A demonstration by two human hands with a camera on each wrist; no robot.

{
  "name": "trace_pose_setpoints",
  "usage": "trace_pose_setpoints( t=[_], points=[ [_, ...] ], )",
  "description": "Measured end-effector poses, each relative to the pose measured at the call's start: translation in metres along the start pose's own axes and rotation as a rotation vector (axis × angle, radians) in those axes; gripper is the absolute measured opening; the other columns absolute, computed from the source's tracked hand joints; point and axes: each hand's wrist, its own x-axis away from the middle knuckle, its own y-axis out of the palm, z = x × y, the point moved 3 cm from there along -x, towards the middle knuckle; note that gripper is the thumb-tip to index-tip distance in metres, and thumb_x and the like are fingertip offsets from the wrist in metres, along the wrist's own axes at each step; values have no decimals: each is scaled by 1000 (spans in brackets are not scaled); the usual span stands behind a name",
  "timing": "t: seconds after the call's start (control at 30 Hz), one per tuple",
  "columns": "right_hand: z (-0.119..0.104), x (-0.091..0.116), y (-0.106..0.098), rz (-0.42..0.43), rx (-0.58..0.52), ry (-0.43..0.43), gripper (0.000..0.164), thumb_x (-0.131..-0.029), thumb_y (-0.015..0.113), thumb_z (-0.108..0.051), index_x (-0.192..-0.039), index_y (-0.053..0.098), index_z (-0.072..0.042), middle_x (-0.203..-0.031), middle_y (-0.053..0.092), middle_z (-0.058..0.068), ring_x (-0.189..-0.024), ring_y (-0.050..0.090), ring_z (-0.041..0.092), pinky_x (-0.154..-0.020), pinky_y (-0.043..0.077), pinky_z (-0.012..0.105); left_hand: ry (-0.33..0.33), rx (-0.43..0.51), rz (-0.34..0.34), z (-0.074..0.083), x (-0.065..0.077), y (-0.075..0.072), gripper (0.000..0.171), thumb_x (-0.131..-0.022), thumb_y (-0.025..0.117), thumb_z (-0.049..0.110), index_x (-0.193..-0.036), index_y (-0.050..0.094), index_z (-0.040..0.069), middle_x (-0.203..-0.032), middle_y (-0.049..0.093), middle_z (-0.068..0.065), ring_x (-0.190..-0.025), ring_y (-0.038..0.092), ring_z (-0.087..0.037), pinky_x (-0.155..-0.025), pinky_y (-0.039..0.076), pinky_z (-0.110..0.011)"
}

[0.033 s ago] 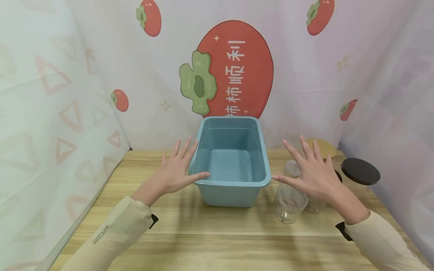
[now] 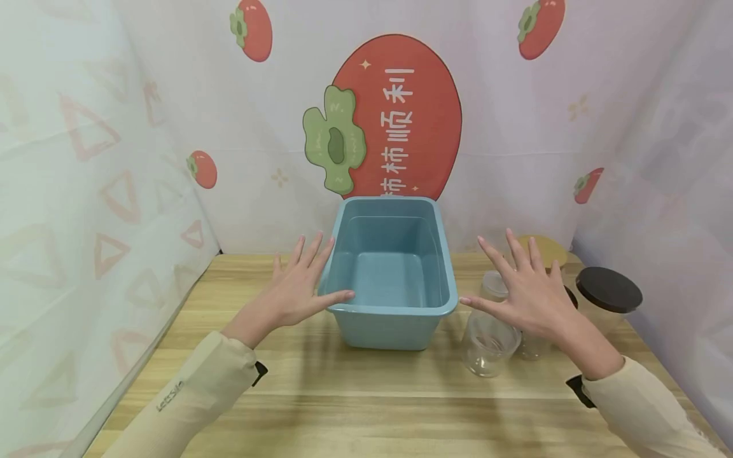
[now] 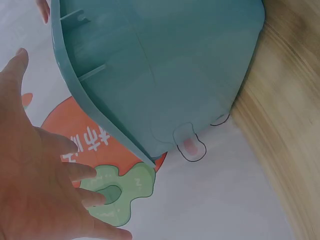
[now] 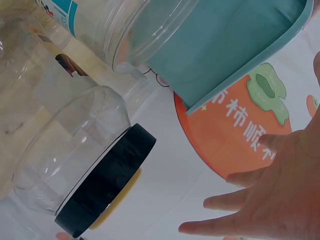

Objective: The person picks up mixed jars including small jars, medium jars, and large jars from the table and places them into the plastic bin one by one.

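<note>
Beige sleeves [image 2: 195, 381] lead us to two hands, both released, fingers straight and spread. The left hand [image 2: 294, 292] is beside the left rim of the tub [image 2: 395, 311]; we cannot tell whether its thumb touches. The right hand [image 2: 527, 292] hangs by the jars [image 2: 487, 359]. The blue tub stands upright between the hands, its back edge near the curtain [image 2: 492, 127]. We have open table [image 2: 355, 413] before the tub and left of it; rightward, a narrow gap parts it from the jars. We count one tub, two black lids [image 2: 609, 289], one yellow lid [image 2: 546, 251]; the jars overlap too much to count.
</note>
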Motion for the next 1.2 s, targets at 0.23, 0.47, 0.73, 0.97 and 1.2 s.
trace_pose_setpoints(
  t=[0.23,0.47,0.73,0.97,1.2],
  points=[
    [1,3,1,-2,2,14,109,-88,63,-80,-171,14,-29,-175,1,27,-153,4,67,-105,8,93,13,-7,5,1,-1,-3,110,-92,57,78,-172,7,22,-179,-4,-4,-164,-10,-38,-117,-3,-84],
    [5,5,1,13,-6,13,111,-88,64,-79,-172,12,-29,-174,3,28,-152,5,68,-105,10,93,27,-26,14,4,1,-4,111,-92,57,79,-172,5,22,-179,-3,-4,-164,-10,-38,-118,-2,-83],
    [12,6,2,61,53,6,113,-87,64,-80,-172,10,-26,-172,10,31,-150,15,68,-104,21,88,57,-26,27,7,3,-2,110,-93,58,78,-172,8,18,-179,0,-6,-164,-6,-39,-123,3,-77],
    [18,10,4,103,49,2,112,-88,66,-77,-171,15,-21,-169,18,34,-149,19,67,-105,27,83,89,15,38,7,6,6,109,-94,58,76,-171,7,19,-179,2,-7,-165,-3,-36,-129,6,-67],
    [23,13,6,161,10,-19,111,-87,72,-71,-169,23,-16,-166,24,36,-146,25,67,-106,27,84,129,28,68,8,7,12,107,-95,61,71,-171,12,14,-178,12,-12,-165,5,-35,-131,12,-59]
  ],
)
